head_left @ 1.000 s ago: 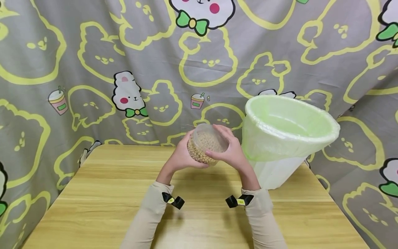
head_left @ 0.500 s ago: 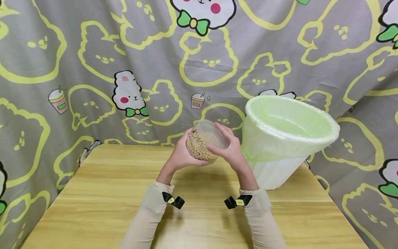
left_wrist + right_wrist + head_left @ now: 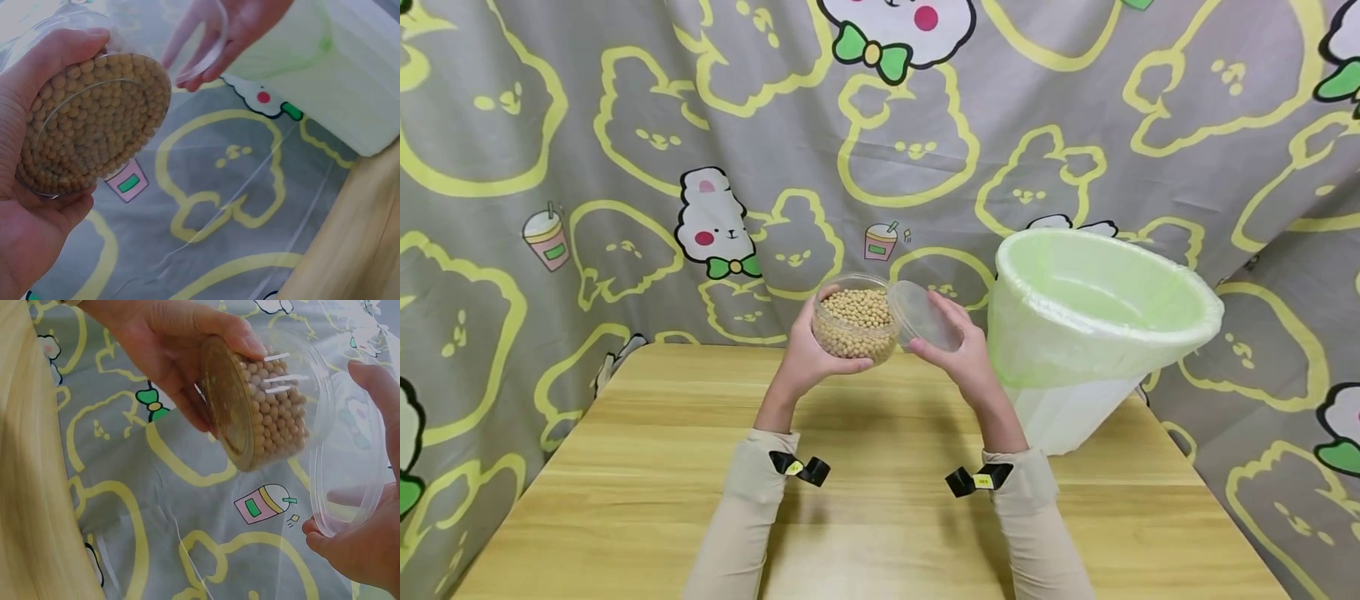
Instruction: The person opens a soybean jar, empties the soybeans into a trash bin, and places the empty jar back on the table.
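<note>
My left hand grips a clear round plastic jar around its side, its thumb along the near wall. Small tan beans fill much of the jar, and its mouth is uncovered. In the left wrist view the beans show through the jar's bottom. My right hand holds a translucent round lid by its edge, tilted beside the jar's rim. Seen from the right wrist, the lid stands between thumb and fingers, close to the jar's mouth. Both things are up above the table.
A white bin with a pale green liner bag over its rim stands on the right of the wooden table, near my right hand. A grey patterned curtain hangs behind and along the sides.
The lid has come away from the jar's mouth. My left hand has moved left with the jar, while my right hand has kept the lid at about the same place.
</note>
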Motion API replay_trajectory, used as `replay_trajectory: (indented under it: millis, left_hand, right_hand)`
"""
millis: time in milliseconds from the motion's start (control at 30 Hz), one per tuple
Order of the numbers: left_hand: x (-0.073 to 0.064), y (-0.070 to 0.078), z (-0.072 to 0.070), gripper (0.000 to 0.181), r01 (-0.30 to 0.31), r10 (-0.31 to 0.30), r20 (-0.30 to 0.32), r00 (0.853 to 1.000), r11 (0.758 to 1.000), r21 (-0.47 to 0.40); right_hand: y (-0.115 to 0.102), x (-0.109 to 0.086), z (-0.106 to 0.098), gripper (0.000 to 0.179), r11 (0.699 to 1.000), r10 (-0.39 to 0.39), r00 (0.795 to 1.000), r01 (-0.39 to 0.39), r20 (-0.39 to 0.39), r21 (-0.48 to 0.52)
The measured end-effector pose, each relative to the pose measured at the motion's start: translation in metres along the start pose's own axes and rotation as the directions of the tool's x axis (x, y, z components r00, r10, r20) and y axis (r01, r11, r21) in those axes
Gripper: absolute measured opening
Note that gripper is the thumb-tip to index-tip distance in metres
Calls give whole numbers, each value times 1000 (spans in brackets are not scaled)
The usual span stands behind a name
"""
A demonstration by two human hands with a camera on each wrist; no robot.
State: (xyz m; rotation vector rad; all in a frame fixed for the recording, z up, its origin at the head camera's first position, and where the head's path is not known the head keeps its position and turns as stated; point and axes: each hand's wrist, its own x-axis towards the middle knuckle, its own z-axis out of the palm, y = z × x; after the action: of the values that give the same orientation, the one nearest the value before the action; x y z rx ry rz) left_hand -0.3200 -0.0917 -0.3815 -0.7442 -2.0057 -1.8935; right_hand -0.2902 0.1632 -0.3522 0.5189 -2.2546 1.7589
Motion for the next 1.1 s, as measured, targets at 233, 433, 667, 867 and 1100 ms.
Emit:
replay_trajectory:
  millis: [233,433,667,867,1100]
  left_hand:
    - [1,1,-10,114,-2,1,-53,999,1000,-11]
    - [1,4,-16,114,-1,-1,-81,997,1000,-23]
    - [0,6,-18,115,10,-11,-83,996,1000,-19]
    - [0,7,-17,116,9,-10,-78,997,1000,-15]
    - [1,6,-15,115,-2,0,-74,997,1000,-18]
  right_hand:
    - [7,-1,-6,79,998,60,998,-60,-13,-24]
    - [17,-7,-13,84,986,132,991,-131,8,-102]
    - [33,-13,-15,96,961,173,984,-159,46,-226]
    - [50,-21,-10,105,915,188,976,-135,107,-381]
    - [76,-32,-3,111,895,212,961,-118,176,-430]
